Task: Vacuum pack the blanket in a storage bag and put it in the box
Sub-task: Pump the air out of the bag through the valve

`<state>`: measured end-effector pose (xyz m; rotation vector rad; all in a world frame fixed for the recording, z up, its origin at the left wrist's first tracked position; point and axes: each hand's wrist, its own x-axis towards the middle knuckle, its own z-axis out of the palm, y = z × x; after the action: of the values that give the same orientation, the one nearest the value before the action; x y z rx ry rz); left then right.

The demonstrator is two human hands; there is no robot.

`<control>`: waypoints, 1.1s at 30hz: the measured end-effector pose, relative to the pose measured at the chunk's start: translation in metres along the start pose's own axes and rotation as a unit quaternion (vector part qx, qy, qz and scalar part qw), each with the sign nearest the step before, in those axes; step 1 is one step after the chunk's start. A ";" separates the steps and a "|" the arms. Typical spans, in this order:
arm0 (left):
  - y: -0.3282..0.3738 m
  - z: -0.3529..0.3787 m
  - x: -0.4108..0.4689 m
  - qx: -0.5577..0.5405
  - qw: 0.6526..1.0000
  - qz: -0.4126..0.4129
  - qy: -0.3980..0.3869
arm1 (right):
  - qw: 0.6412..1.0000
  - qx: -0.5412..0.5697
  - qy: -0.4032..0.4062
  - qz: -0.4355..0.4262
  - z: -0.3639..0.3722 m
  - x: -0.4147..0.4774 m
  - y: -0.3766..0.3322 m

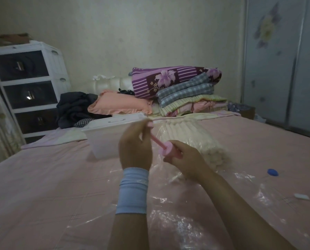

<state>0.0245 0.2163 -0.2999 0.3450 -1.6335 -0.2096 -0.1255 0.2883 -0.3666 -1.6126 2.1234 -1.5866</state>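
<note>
Our left hand (135,147) grips the plunger handle of the pink hand pump (166,150) and our right hand (183,160) wraps its barrel, just before the cream blanket (195,138) lying inside the clear storage bag (177,219), beside the lidded plastic box (103,139).

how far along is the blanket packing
Done: the cream blanket is inside the clear storage bag on the bed. In hand: the left hand holds the drawn-out plunger of the pink pump, the right hand grips its barrel; a blue cap lies off to the right. Left: the bag looks bulky, so the air is not yet out, and it is not yet in the box.
</note>
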 end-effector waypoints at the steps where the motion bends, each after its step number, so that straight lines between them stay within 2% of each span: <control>1: 0.004 -0.010 0.011 0.005 0.998 0.014 0.058 | 1.000 0.009 -0.002 0.004 -0.001 0.000 0.001; 3: 0.007 -0.024 0.026 0.008 0.989 0.021 0.143 | 1.000 0.025 -0.009 0.010 -0.001 0.000 0.001; 6: 0.001 -0.016 0.019 0.007 0.988 0.009 0.152 | 1.000 0.024 -0.016 0.012 0.001 0.000 0.000; 9: -0.012 0.017 -0.019 -0.017 0.999 -0.031 0.016 | 1.000 0.009 -0.005 0.003 0.005 0.001 -0.001; 11: -0.019 0.032 -0.042 -0.037 0.993 -0.073 -0.086 | 1.000 0.011 0.001 -0.004 0.005 0.001 -0.001; 12: -0.019 0.036 -0.047 -0.041 0.989 -0.089 -0.111 | 1.000 0.014 0.001 -0.008 0.006 0.001 0.000; 14: -0.015 0.034 -0.040 -0.032 0.990 -0.083 -0.114 | 1.000 0.017 0.004 -0.007 0.005 0.000 0.002; 16: -0.004 0.021 -0.020 -0.020 0.998 -0.030 -0.056 | 1.000 0.015 0.010 0.001 0.002 0.001 0.004; 20: 0.008 -0.011 0.018 -0.006 0.987 0.024 0.156 | 1.000 0.026 -0.002 0.017 -0.002 0.001 0.007; 22: 0.003 -0.011 0.017 0.002 0.982 0.026 0.188 | 0.999 0.031 -0.005 0.020 0.000 0.000 0.007; 24: -0.005 0.002 0.002 -0.002 0.991 0.007 0.136 | 1.000 0.024 -0.005 0.016 0.004 0.001 0.006; 26: -0.013 0.021 -0.022 -0.016 0.999 -0.017 0.039 | 1.000 0.013 0.001 0.009 0.007 0.002 0.005; 29: -0.020 0.039 -0.049 -0.032 0.993 -0.068 -0.088 | 1.000 0.016 0.011 0.006 0.008 0.002 0.005; 31: -0.018 0.037 -0.044 -0.025 0.991 -0.080 -0.101 | 1.000 0.015 0.014 0.004 0.009 0.001 0.005; 33: -0.010 0.023 -0.024 -0.019 0.998 -0.052 -0.043 | 1.000 0.002 0.018 0.002 0.008 0.001 0.006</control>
<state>0.0039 0.2136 -0.3281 0.3966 -1.6959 -0.3365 -0.1255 0.2814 -0.3739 -1.5886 2.1396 -1.6293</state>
